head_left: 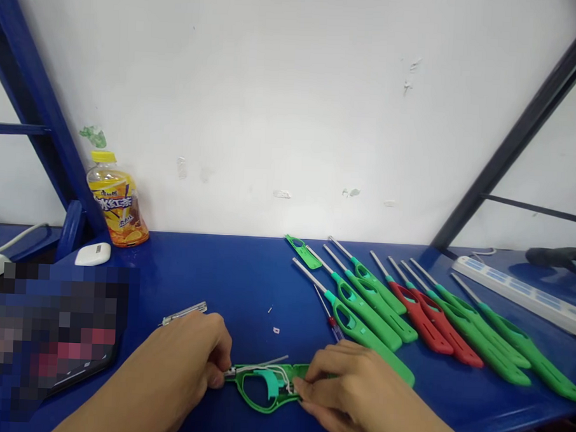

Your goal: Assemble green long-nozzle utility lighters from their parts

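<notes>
An opened green utility lighter (257, 408) lies on the blue table, its inside facing up. In its handle shell sit a teal trigger (272, 382) and thin white wires (281, 370). My left hand (193, 355) is closed in a pinch on the lighter's metal front end. Over the handle's right part, my right hand (350, 384) has its fingers pinched together at the wires and inner parts; the fingertips hide what exactly they grip. A bare metal tube (186, 314) shows just beyond my left hand; its lower part is hidden.
Several green lighters (366, 324) and red lighters (421, 317) lie at the right, with a screwdriver (334, 326) and loose green shell (305, 252). A power strip (518, 293) is farther right. A drink bottle (119, 202), white case (93, 254) and blurred phone (81, 369) are left.
</notes>
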### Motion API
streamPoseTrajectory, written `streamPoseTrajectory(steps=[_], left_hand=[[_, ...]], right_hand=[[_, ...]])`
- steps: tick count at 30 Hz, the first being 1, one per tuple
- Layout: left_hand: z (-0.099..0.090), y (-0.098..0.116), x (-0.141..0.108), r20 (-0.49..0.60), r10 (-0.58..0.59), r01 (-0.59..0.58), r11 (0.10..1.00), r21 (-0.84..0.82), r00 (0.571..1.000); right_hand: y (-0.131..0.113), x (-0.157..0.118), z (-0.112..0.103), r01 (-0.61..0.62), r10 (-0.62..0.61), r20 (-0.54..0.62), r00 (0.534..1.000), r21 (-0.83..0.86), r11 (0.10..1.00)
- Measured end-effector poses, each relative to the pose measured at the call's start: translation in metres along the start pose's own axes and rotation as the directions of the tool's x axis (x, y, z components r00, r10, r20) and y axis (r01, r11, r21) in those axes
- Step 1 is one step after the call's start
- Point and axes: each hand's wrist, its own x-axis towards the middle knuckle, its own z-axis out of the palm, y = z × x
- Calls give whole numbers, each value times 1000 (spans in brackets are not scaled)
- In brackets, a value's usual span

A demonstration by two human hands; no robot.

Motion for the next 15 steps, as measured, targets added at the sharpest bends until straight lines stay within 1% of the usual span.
streamPoseTrajectory(steps=[5,10,15], left_hand=[[8,-8,0,-33,54,-53,998,39,998],[16,-14,-2,-19,74,-72,994,80,997],[16,-8,0,10,72,-72,995,72,997]], right_hand=[[-3,0,-3,2,-2,-3,1000,2,1000],[-5,3,-5,0,2,46,999,-27,1000],[-6,3,-4,-29,37,85,996,-86,996]])
